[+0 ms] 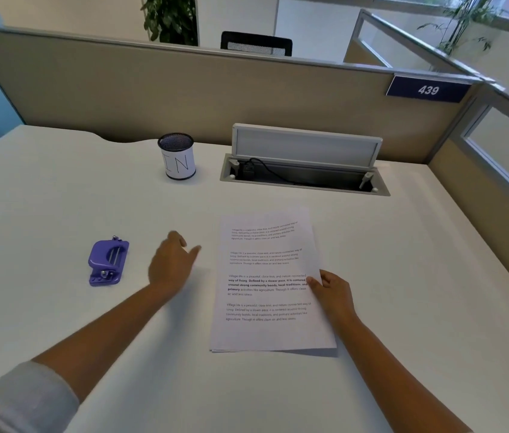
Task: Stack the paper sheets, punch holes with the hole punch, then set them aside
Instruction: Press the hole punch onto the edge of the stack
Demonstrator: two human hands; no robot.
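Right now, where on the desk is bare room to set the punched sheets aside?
Bare desk lies right of the paper stack, and between hole punch and mesh cup. The strip between punch and stack is taken by the left hand.

The left hand [170, 264] is motion-blurred, its fingers indistinct, and the lower paper sheets [273, 350] show only edges

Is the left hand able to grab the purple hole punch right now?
Probably yes. The left hand hovers open and holds nothing, and only bare desk lies between it and the hole punch to its left.
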